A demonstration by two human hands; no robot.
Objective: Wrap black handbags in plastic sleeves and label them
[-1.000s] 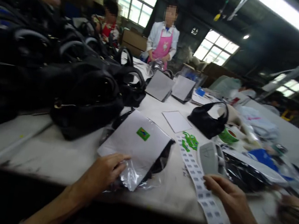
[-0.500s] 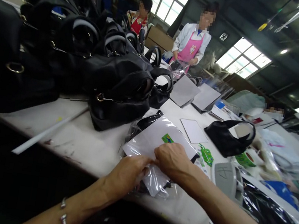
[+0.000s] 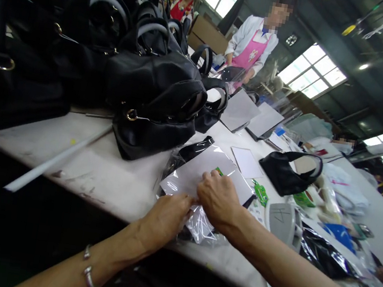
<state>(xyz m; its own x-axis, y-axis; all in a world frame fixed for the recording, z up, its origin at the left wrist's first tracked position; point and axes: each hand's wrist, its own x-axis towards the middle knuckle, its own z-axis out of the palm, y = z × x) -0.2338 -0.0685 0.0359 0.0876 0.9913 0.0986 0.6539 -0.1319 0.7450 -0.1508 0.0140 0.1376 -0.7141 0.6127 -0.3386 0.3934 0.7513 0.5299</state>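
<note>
In front of me at the table's edge lies a clear plastic bag [image 3: 200, 225] with a white card [image 3: 186, 175] and something black inside it. My left hand [image 3: 171, 215] is closed on the near part of the plastic, its fingertips mostly hidden. Beside it, almost touching, my right hand [image 3: 217, 198] has its fingers curled down on the plastic over the card. A small green sticker [image 3: 219, 171] shows partly beyond my right knuckles. A black strap [image 3: 196, 148] runs along the far side under the plastic.
Black handbags [image 3: 155, 118] are piled to the left. A white strip [image 3: 58, 159] juts over the table edge. To the right are a white card [image 3: 245, 163], a black handbag [image 3: 291, 171], green tags [image 3: 260, 192] and a grey dispenser [image 3: 280, 223]. A person in a pink apron [image 3: 251, 51] stands opposite.
My right hand has moved slightly up over the card and now covers most of the green sticker. My left hand stays on the plastic. The view has shifted a little.
</note>
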